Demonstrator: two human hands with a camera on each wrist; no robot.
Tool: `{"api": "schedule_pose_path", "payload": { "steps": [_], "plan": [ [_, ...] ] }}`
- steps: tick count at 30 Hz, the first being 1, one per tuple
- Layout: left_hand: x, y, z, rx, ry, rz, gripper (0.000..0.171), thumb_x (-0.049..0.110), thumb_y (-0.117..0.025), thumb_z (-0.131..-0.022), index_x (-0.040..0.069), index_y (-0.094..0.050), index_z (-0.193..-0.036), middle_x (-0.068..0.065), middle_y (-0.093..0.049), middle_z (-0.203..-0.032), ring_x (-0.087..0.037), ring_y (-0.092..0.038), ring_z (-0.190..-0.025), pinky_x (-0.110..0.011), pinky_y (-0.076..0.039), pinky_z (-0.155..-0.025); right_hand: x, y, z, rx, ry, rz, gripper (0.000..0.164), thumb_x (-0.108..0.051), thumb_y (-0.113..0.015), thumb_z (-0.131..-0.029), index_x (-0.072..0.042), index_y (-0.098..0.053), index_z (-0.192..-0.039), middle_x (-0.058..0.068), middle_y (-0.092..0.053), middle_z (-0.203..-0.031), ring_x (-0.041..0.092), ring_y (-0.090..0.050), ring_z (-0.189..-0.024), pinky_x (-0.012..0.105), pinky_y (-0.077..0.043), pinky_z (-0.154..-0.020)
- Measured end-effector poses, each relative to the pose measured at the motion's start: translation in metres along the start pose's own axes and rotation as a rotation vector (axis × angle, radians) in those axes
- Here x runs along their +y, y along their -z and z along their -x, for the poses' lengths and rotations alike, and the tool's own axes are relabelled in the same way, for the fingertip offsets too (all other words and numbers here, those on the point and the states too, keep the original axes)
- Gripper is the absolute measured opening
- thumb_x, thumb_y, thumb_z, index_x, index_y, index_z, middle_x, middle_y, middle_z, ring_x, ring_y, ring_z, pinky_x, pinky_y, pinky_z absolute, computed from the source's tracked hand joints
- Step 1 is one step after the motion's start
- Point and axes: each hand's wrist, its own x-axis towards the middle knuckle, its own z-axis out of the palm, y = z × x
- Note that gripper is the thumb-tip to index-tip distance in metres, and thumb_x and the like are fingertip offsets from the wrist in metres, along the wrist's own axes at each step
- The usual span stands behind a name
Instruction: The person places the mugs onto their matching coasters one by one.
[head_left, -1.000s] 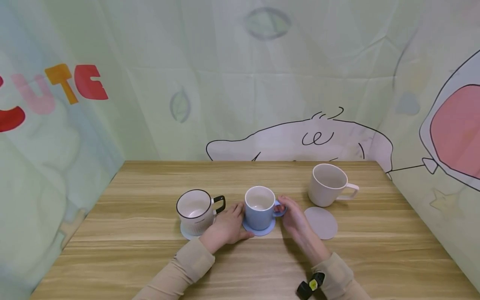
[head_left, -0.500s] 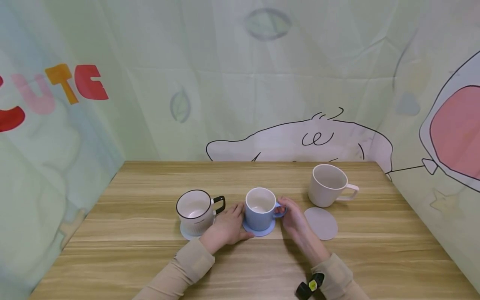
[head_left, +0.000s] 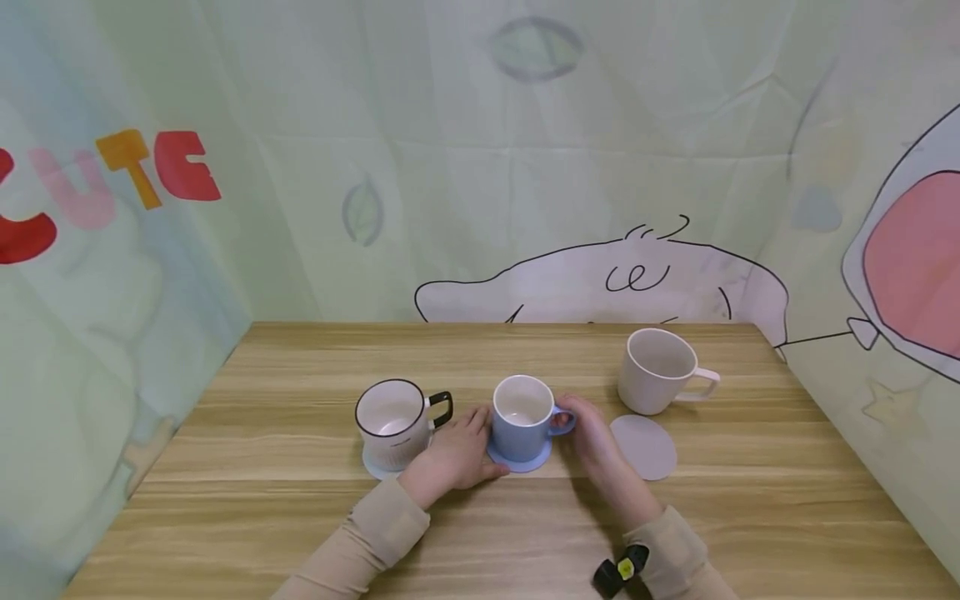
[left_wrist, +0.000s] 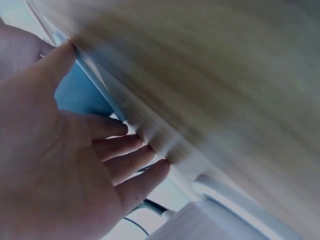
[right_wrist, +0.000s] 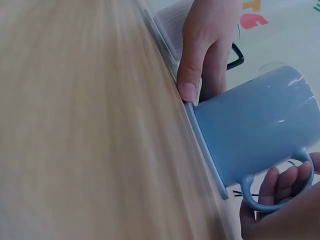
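A blue mug with a white inside stands upright on a round blue coaster. My left hand lies at the coaster's left side, fingers extended and thumb at its near edge; in the left wrist view those fingers look straight and touch the tabletop or coaster rim. On the other side my right hand holds the mug's handle, its fingers curled and seen through the loop. The right thumb is not clearly visible.
Left of my left hand, a white mug with black rim and handle stands on a pale coaster. A large pinkish mug sits at the back right, behind a bare grey-lilac coaster. A printed curtain hangs behind the table.
The blue mug has moved very slightly toward me and right on its coaster. My right hand shifts a little, showing more of the handle. The left hand stays in place.
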Motion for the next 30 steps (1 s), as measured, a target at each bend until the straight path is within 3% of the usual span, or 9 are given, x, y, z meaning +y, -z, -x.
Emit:
{"api": "schedule_pose_path", "payload": {
  "steps": [8,11,18,23,30],
  "plan": [
    [-0.005,0.003,0.0,0.024,-0.028,0.061,0.086,0.051,-0.063,-0.088,-0.004,-0.033,-0.147,-0.017,-0.03,-0.156,-0.031,-0.031,-0.145,-0.043,-0.032,-0.116,-0.008,0.004,-0.002,0.106,0.003,0.328,0.022,-0.01,-0.055,-0.088,-0.015,-0.063,-0.069,-0.004,-0.059,-0.068,0.014,-0.054,-0.082,0.027,-0.036,-0.088],
    [-0.006,0.003,0.0,0.041,-0.041,0.09,0.085,0.049,-0.064,-0.087,-0.004,-0.034,-0.146,-0.019,-0.033,-0.155,-0.032,-0.033,-0.143,-0.043,-0.033,-0.116,-0.012,0.008,-0.001,0.072,0.002,0.439,0.016,-0.013,-0.054,-0.09,-0.008,-0.066,-0.079,-0.003,-0.061,-0.074,0.014,-0.055,-0.087,0.028,-0.035,-0.091],
    [-0.003,0.001,0.002,0.136,-0.081,0.086,0.077,0.049,-0.064,-0.088,-0.004,-0.044,-0.14,-0.019,-0.046,-0.145,-0.032,-0.047,-0.133,-0.043,-0.043,-0.108,-0.019,0.019,-0.001,-0.05,0.05,0.638,0.025,-0.017,-0.053,-0.093,0.005,-0.064,-0.09,0.013,-0.066,-0.089,0.016,-0.058,-0.092,0.028,-0.04,-0.093],
    [-0.001,0.001,0.006,0.222,-0.076,0.084,0.069,0.045,-0.067,-0.086,-0.004,-0.053,-0.133,-0.018,-0.058,-0.132,-0.029,-0.059,-0.119,-0.042,-0.052,-0.096,-0.025,0.021,0.003,-0.108,0.128,0.789,0.024,-0.02,-0.055,-0.095,0.002,-0.066,-0.096,0.014,-0.068,-0.095,0.013,-0.059,-0.092,0.028,-0.044,-0.087],
    [0.004,0.003,0.014,0.3,-0.054,0.034,0.062,0.041,-0.072,-0.081,-0.005,-0.06,-0.121,-0.014,-0.067,-0.109,-0.026,-0.064,-0.1,-0.039,-0.055,-0.084,-0.034,0.021,0.008,-0.079,0.234,0.985,0.02,-0.029,-0.061,-0.094,-0.011,-0.068,-0.097,0.003,-0.07,-0.096,0.018,-0.06,-0.099,0.034,-0.047,-0.086]
  ]
}}
